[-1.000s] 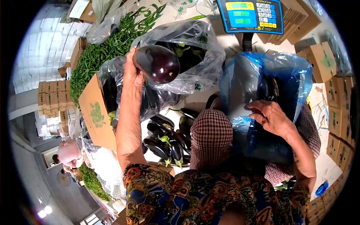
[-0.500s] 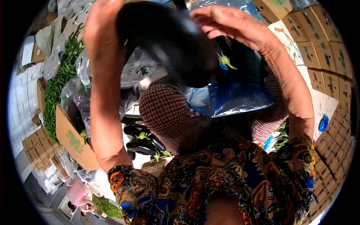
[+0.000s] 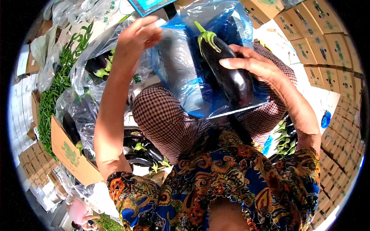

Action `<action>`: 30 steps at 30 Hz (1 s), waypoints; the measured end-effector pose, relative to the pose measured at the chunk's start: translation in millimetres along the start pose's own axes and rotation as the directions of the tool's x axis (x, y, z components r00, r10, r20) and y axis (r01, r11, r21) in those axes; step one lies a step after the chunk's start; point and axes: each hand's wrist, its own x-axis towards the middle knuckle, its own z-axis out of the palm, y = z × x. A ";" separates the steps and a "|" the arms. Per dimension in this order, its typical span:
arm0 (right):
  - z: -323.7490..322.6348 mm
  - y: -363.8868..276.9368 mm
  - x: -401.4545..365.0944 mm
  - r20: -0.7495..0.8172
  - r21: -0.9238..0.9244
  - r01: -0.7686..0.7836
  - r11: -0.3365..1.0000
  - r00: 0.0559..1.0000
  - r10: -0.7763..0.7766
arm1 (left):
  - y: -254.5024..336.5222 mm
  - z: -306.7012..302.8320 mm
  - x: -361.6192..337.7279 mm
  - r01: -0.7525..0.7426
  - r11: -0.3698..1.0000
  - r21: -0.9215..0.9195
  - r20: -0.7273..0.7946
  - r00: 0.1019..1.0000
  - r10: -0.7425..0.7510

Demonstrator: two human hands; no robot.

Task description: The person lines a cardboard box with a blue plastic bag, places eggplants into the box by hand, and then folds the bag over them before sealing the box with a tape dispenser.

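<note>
A glossy dark eggplant (image 3: 229, 73) with a green stem lies slantwise at the open blue plastic bag (image 3: 181, 77), between my knees. My right hand (image 3: 252, 63) is closed over its upper side, thumb across the skin. My left hand (image 3: 139, 36) is raised at the bag's left side, holding nothing, its fingers stretched out and a little bent. Beneath the eggplant the bag's inside is dark, and I cannot make out what it holds. More eggplants (image 3: 144, 152) lie beside my left leg.
A clear bag with eggplants (image 3: 100, 65) and a carton (image 3: 73, 150) stand at left, near a long heap of green peppers (image 3: 56, 100). A blue-lit screen (image 3: 152, 4) is at the top. Stacked cartons (image 3: 327, 50) line the right. A person in pink (image 3: 79, 211) is at lower left.
A large eggplant was up near the camera in my left hand; now that hand is free. An eggplant lies at the bag under my right hand, which has moved lower.
</note>
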 end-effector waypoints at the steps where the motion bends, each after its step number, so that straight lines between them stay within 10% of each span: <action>1: 2.4 -6.5 0.9 0.000 0.024 -0.027 0.999 1.000 0.027 | -7.3 -9.4 -4.5 0.032 0.999 -0.039 -0.041 0.999 -0.034; 9: 21.4 36.1 58.6 -0.024 -0.129 0.020 0.991 0.999 -0.023 | -70.1 -48.7 -50.8 0.175 0.964 -0.200 -0.231 0.948 -0.220; 10: 33.2 34.9 64.5 -0.037 -0.111 0.123 0.986 0.991 -0.128 | -71.0 -51.3 -57.3 0.204 0.973 -0.108 -0.222 0.949 -0.224; 11: 32.1 28.7 65.4 -0.057 -0.225 -0.191 0.955 0.981 0.183 | -77.5 -53.9 -61.3 0.202 0.973 -0.111 -0.229 0.948 -0.223; 14: 46.6 81.5 102.5 -0.190 -0.605 -0.062 0.794 0.979 -0.068 | -96.9 -70.1 -69.8 0.210 0.977 -0.046 -0.277 0.937 -0.214; 18: 29.1 73.7 94.0 -0.038 -0.467 -0.022 0.884 0.999 0.005 | -89.3 -92.4 -74.1 0.169 0.964 0.203 -0.395 0.915 -0.078; 22: 37.8 66.7 79.3 -0.078 -0.734 -0.010 0.679 0.995 -0.070 | -138.0 -164.8 -46.2 0.154 0.733 0.663 -0.564 0.747 0.352; 27: 39.3 50.1 68.8 -0.100 -0.722 -0.155 0.674 0.988 0.121 | -175.7 -229.1 1.7 0.759 0.543 0.360 -0.925 0.365 0.104; 30: 41.5 49.4 70.1 -0.085 -0.728 -0.118 0.676 0.993 0.082 | -216.8 -263.8 22.8 0.739 0.672 0.052 -0.959 0.224 -0.173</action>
